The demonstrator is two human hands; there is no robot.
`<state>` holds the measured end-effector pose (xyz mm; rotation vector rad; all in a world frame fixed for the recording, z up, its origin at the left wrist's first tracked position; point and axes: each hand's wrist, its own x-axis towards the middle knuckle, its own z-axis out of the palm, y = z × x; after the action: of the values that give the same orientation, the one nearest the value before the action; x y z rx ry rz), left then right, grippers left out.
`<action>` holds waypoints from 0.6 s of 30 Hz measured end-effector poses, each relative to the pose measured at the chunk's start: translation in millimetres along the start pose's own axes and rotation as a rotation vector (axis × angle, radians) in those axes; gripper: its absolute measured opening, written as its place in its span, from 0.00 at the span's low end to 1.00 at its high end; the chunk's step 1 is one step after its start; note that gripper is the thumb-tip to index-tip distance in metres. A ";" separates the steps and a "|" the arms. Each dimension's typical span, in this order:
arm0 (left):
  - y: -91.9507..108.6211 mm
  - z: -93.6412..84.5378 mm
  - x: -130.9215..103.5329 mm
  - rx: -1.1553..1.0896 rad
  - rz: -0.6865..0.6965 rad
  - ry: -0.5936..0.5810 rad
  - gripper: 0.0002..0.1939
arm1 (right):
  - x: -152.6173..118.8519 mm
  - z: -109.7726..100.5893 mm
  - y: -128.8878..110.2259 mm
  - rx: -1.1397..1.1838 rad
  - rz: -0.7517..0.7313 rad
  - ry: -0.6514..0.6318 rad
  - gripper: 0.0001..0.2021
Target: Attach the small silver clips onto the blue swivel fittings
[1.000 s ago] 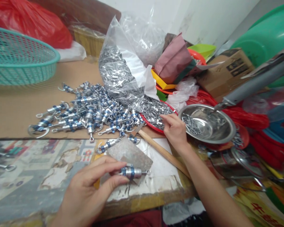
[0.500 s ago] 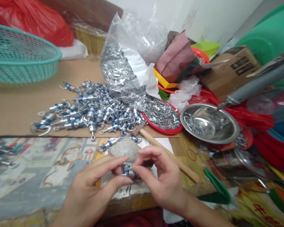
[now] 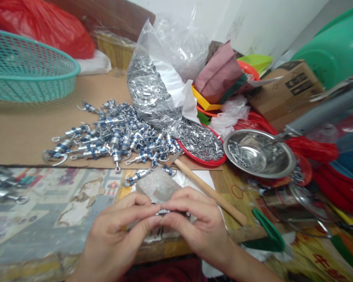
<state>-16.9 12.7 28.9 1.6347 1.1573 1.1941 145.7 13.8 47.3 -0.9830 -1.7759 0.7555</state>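
My left hand (image 3: 120, 231) and my right hand (image 3: 197, 219) meet at the table's near edge, both closed. Thumbs and fingertips pinch a small metal fitting (image 3: 163, 212) between them, of which only a silvery sliver shows; the fingers cover the rest. Just beyond the hands lies a grey stone block (image 3: 157, 184). A hammer (image 3: 208, 190) with a wooden handle rests to its right. Behind the stone, on cardboard, spreads a heap of blue-and-silver metal fittings (image 3: 120, 133) with rings and curved hooks.
A clear bag (image 3: 150, 90) of small metal pieces leans beside a red plate (image 3: 200, 159) heaped with similar pieces. Right of these stands a steel bowl (image 3: 253, 154). A turquoise basket (image 3: 32, 86) is at far left, and a cardboard box (image 3: 285, 90) at back right.
My right fingers have come down and closed against my left fingertips. The blue-and-silver fitting, partly visible before, is now almost hidden between both hands.
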 end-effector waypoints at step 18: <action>0.7 -2.0 0.6 -0.025 -0.054 0.003 0.13 | 1.4 1.7 2.5 0.153 0.037 -0.014 0.09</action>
<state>-18.6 13.3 30.2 1.5739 1.1763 1.1729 144.5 16.1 45.3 -0.9126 -1.6887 0.9091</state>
